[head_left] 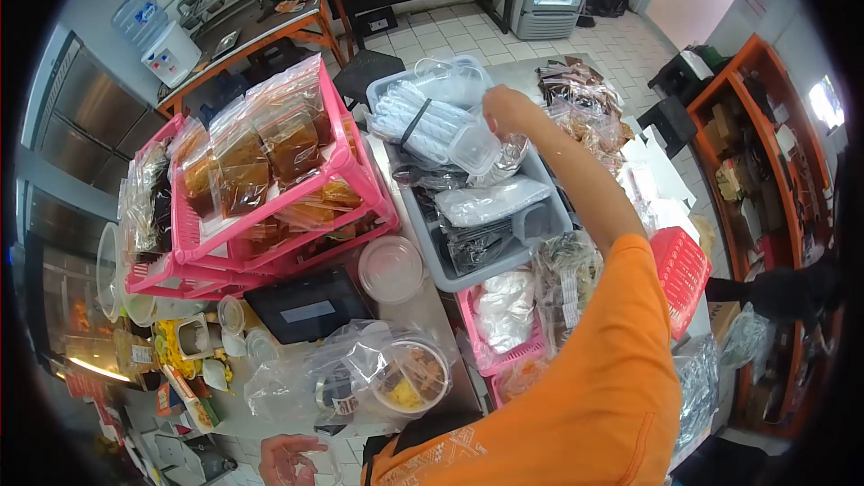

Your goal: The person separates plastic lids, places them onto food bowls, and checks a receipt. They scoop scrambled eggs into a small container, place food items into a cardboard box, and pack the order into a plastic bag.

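Right hand (506,112) at the far end of the gray bin (436,275), by the clear tub (475,148), grip hidden so can't tell; left hand (290,460) near, loosely curled at clear plastic (326,468), hold unclear, with bagged food bowl (412,378) just to the right.

Glossy pink plastic crate (337,162); matt grey-blue plastic bin (437,263).

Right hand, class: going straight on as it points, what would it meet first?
The right hand would probably meet the clear plastic container in the grey tub first, though depth is unclear.
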Demonstrator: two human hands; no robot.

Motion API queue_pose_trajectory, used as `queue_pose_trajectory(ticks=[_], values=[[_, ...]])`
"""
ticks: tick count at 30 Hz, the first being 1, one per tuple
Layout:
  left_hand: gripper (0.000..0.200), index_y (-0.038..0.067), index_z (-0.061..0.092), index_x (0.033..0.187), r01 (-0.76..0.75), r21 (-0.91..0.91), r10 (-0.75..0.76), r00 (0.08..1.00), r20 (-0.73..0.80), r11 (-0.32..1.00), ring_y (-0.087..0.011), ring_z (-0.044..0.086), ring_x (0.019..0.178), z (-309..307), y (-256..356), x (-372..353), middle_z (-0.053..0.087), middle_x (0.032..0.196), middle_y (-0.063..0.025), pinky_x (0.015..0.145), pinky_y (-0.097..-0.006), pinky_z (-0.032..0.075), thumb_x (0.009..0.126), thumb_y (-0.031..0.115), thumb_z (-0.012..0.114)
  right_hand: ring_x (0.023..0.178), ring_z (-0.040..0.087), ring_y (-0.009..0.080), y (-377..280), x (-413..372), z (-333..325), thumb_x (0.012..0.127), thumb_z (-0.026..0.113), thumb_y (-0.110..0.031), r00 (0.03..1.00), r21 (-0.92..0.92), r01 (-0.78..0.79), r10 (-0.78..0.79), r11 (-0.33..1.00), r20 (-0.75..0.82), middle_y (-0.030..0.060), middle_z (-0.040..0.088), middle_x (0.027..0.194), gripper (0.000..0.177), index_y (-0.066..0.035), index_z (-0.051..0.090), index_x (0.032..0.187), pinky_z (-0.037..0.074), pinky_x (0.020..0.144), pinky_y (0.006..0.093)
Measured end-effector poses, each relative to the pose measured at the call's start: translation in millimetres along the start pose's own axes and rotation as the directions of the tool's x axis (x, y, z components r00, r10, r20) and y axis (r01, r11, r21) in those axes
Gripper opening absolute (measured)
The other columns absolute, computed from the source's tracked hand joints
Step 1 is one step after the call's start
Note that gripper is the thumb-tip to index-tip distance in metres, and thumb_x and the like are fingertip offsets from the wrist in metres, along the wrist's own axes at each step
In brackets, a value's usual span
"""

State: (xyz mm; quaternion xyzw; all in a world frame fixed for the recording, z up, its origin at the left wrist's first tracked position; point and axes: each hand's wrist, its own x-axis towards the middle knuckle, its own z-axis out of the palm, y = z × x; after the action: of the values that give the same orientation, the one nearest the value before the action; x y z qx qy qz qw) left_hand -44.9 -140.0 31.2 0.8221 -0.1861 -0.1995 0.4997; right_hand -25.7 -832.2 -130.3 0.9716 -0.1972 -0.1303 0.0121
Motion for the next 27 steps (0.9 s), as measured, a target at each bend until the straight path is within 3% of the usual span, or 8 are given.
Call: queue_pose_trajectory(ticks=[2, 4, 10, 16, 19, 23, 25, 27], values=[[0.06, -0.001, 0.057, 0.12, 0.002, 0.042, -0.003, 1.0, 0.014, 0.999, -0.0236, 0.069, 0.09, -5, -11, -2, 0.068, 0.107, -0.0147, 0.066, -0.0281, 0.047, 0.09, 0.049, 0.071, 0.105, 0.064, 0.0345, 14, -8, 1, 0.052, 0.088, -0.011, 0.998, 0.007, -0.014, 0.014, 1.0, 0.058, 0.0131, 0.069, 0.112, 0.029, -0.01, 0.073, 0.077, 0.053, 0.089, 0.0413], [0.062, -0.001, 0.057, 0.12, -0.001, 0.088, -0.001, 1.0, 0.027, 0.996, -0.0236, 0.069, 0.091, -8, -13, -3, 0.068, 0.108, -0.0147, 0.066, -0.0282, 0.047, 0.09, 0.051, 0.07, 0.106, 0.064, 0.0343, 25, -30, -6, 0.053, 0.09, -0.017, 0.975, 0.298, 0.088, -0.02, 0.95, -0.223, 0.0129, 0.069, 0.11, 0.032, -0.01, 0.072, 0.078, 0.051, 0.093, 0.0413], [0.066, -0.001, 0.056, 0.123, -0.026, 0.105, 0.016, 0.995, 0.099, 0.994, -0.0246, 0.068, 0.095, -5, -9, -6, 0.068, 0.11, -0.0141, 0.072, -0.0307, 0.048, 0.091, 0.056, 0.067, 0.109, 0.062, 0.0357, 33, -49, 9, 0.059, 0.091, -0.022, 0.898, 0.369, 0.159, 0.02, 0.916, -0.439, 0.0162, 0.066, 0.116, 0.043, -0.01, 0.07, 0.093, 0.048, 0.098, 0.0426], [0.065, -0.001, 0.056, 0.124, 0.02, 0.017, -0.022, 0.991, 0.135, 1.0, -0.0251, 0.068, 0.097, -22, -14, -19, 0.067, 0.109, -0.0143, 0.077, -0.0331, 0.048, 0.092, 0.054, 0.066, 0.116, 0.06, 0.0324, 18, -67, 3, 0.063, 0.09, -0.034, 0.86, 0.669, 0.044, 0.313, 0.742, -0.404, 0.0162, 0.063, 0.124, 0.068, -0.011, 0.063, 0.12, 0.048, 0.098, 0.0407], [0.063, -0.002, 0.055, 0.125, 0.049, -0.053, -0.043, 0.993, 0.111, 0.997, -0.0256, 0.067, 0.098, -30, -24, -29, 0.067, 0.111, -0.0149, 0.08, -0.0338, 0.049, 0.093, 0.052, 0.066, 0.115, 0.061, 0.0301, 14, -70, 3, 0.065, 0.088, -0.04, 0.854, 0.66, -0.012, 0.351, 0.751, -0.384, 0.0169, 0.062, 0.125, 0.073, -0.012, 0.062, 0.127, 0.049, 0.097, 0.0405], [0.065, -0.002, 0.053, 0.128, 0.081, -0.075, -0.074, 0.993, 0.094, 0.994, -0.0261, 0.067, 0.1, -41, -39, -42, 0.065, 0.113, -0.016, 0.087, -0.0346, 0.049, 0.092, 0.051, 0.067, 0.117, 0.06, 0.0307, 16, -58, -5, 0.065, 0.088, -0.052, 0.877, 0.646, -0.104, 0.376, 0.756, -0.299, 0.0177, 0.065, 0.12, 0.068, -0.011, 0.069, 0.116, 0.048, 0.098, 0.0402], [0.079, 0.001, 0.048, 0.13, 0.194, -0.161, -0.184, 0.98, 0.078, 0.968, -0.0269, 0.067, 0.097, -52, -55, -53, 0.064, 0.111, -0.0173, 0.082, -0.0351, 0.052, 0.083, 0.061, 0.071, 0.109, 0.062, 0.0262, 27, -45, 10, 0.076, 0.083, -0.05, 0.692, 0.651, -0.003, 0.471, 0.759, -0.547, 0.0121, 0.068, 0.115, 0.054, -0.009, 0.072, 0.111, 0.047, 0.097, 0.038], [0.095, 0.005, 0.043, 0.131, 0.302, -0.33, -0.302, 0.952, 0.053, 0.894, -0.0288, 0.068, 0.095, -65, -93, -70, 0.064, 0.105, -0.0176, 0.076, -0.0357, 0.057, 0.074, 0.076, 0.071, 0.117, 0.06, 0.0217, 71, -31, 33, 0.099, 0.061, -0.025, 0.629, 0.601, 0.034, 0.45, 0.799, -0.634, 0.0091, 0.065, 0.128, 0.034, -0.007, 0.062, 0.129, 0.046, 0.101, 0.034]])
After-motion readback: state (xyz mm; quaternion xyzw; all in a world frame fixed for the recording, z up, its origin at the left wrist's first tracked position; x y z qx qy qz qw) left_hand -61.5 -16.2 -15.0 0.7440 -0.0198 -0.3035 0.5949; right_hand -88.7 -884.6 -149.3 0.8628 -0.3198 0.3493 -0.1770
